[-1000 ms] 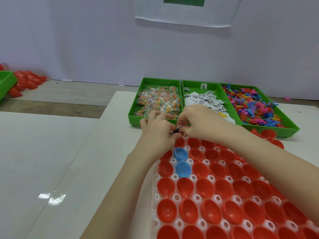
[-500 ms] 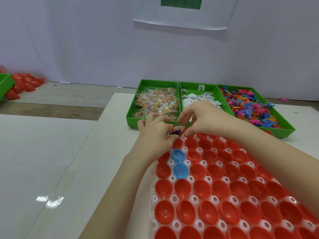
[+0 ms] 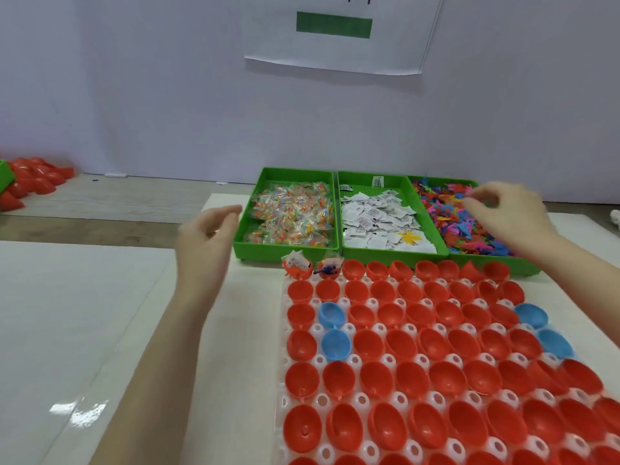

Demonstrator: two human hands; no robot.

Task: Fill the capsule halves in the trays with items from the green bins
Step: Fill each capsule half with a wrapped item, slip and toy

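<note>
A white tray (image 3: 285, 402) holds several red capsule halves (image 3: 411, 377) and a few blue ones (image 3: 335, 344). The two back-left halves (image 3: 297, 268) hold a paper slip, a candy packet and a small toy. Behind it stand three green bins: candy packets (image 3: 293, 216), white paper slips (image 3: 375, 218), colourful plastic toys (image 3: 449, 218). My left hand (image 3: 208, 236) hovers empty with loosely curled fingers, left of the candy bin. My right hand (image 3: 503, 213) reaches over the toy bin with fingers curled; it is blurred and I see nothing in it.
A yellow toy (image 3: 409, 237) lies among the paper slips. Loose red capsule halves (image 3: 32, 177) are piled at the far left beside another green bin (image 3: 5, 174). A paper sheet (image 3: 339, 31) hangs on the wall behind.
Both hands have let go of the small toy at the tray's back-left and drawn apart. The left moved left, the right swung right over the toy bin. The camera tilted up.
</note>
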